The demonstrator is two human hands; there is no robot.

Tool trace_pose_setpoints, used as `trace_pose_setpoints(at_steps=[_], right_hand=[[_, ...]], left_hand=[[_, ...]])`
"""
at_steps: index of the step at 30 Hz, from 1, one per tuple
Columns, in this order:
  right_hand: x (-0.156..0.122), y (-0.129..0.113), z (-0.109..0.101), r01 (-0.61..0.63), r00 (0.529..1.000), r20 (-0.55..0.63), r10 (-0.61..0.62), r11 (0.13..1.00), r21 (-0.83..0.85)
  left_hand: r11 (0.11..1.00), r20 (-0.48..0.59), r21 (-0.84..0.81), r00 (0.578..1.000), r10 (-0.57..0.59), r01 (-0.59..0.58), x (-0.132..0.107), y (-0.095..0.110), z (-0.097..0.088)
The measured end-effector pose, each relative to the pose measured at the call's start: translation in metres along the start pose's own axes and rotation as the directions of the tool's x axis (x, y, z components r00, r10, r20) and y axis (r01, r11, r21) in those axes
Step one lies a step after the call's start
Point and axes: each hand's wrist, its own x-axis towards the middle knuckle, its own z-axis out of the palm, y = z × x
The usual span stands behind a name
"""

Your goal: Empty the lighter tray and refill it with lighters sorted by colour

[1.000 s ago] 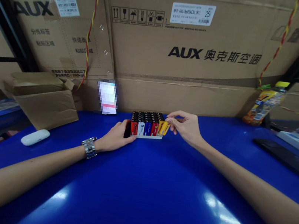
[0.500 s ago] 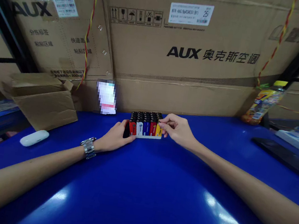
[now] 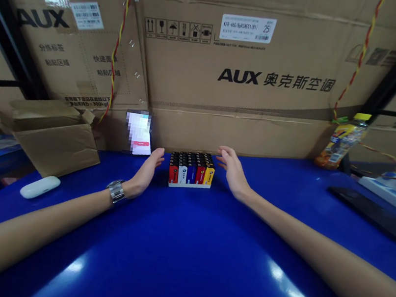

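Observation:
Several lighters stand upright in tight rows in a shallow white tray on the blue table. The front row runs red, white, blue, red and yellow, with black tops behind. To the left of the tray is my left hand, fingers stretched out, palm toward the lighters, touching nothing. My right hand is held on the other side, also open and apart from the yellow lighter. A metal watch is on my left wrist.
Behind stands a large cardboard carton. A lit phone leans against it. An opened small box and a white case lie left. A drink bottle and a dark flat object are right.
Both hands have let go of the lighters and tray. My left hand has moved left and my right hand right, with the fingers now extended. The lighters stay in the tray.

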Motion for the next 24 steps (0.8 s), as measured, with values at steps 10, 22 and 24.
trace_pose_setpoints(at_steps=[10,22,24], right_hand=[[-0.019,-0.030,0.032,-0.391,0.912,0.294,0.287,0.824,0.409],[-0.005,-0.014,0.011,-0.370,0.926,0.099,0.364,0.822,0.433],[-0.004,-0.010,0.008,-0.343,0.936,0.072,0.345,0.845,0.410]], left_hand=[[0.934,0.096,-0.340,0.992,-0.081,0.109,0.005,0.022,0.056],[0.622,0.494,0.617,0.853,0.170,-0.482,0.034,0.079,0.037],[0.483,0.651,0.644,0.757,0.063,-0.594,0.033,0.090,0.049]])
